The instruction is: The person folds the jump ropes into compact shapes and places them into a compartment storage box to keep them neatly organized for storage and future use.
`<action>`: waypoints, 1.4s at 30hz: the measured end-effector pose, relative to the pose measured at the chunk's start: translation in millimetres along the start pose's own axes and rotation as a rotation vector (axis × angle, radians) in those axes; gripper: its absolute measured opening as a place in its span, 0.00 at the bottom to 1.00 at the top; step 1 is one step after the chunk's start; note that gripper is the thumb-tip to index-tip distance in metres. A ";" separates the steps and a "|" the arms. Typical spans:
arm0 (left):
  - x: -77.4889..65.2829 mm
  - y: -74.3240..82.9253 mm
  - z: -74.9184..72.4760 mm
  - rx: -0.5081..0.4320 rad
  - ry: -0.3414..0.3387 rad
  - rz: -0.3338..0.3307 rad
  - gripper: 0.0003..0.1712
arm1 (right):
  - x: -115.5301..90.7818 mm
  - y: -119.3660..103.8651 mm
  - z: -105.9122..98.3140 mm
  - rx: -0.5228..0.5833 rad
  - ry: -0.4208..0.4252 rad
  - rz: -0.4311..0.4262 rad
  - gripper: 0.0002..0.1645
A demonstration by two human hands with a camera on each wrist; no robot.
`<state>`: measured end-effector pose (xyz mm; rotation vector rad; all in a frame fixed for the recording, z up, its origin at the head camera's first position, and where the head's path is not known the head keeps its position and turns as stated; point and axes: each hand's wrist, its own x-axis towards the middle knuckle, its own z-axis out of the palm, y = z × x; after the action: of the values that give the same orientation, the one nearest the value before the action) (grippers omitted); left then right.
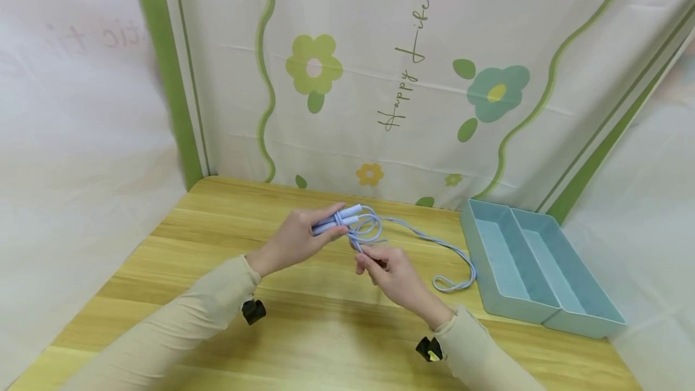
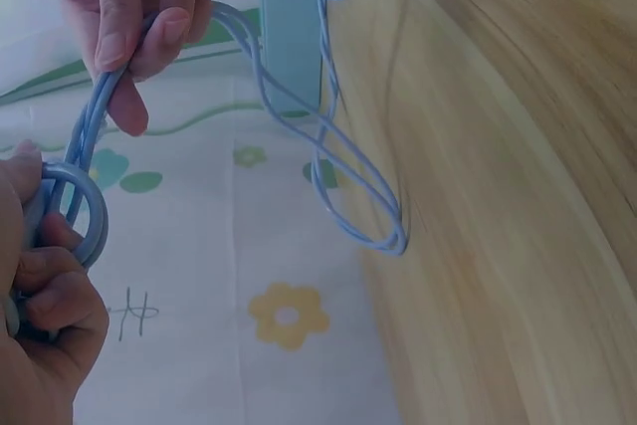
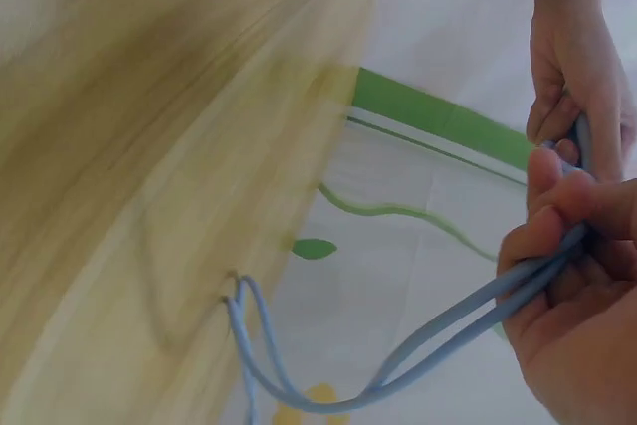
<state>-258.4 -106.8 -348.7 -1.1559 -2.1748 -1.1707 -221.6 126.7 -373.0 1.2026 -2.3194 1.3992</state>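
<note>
Left hand (image 1: 295,237) curled firmly round two blue handles (image 1: 352,210); right hand (image 1: 395,271) pinching doubled rope (image 2: 91,124), fingers bent.

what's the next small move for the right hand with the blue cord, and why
Probably draw the pinched cord once more around the handles with the right hand: cord already crosses them, the left hand holds them together, and a length still trails loose over the table.
</note>
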 end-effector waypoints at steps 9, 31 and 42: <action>4.7 -3.0 1.6 0.058 0.064 -0.002 0.19 | 0.8 -17.6 3.2 -0.095 -0.079 0.024 0.11; -5.5 -12.9 -7.8 0.236 -0.208 0.068 0.24 | -22.9 -28.6 -28.9 -0.215 -0.210 0.034 0.11; 0.3 11.0 0.5 0.244 -0.463 0.140 0.31 | -9.0 -35.7 -56.8 -0.214 -0.184 -0.193 0.13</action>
<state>-249.5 -103.0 -343.5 -1.5526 -2.4283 -0.5973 -203.9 169.1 -323.3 1.4937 -2.3222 0.9880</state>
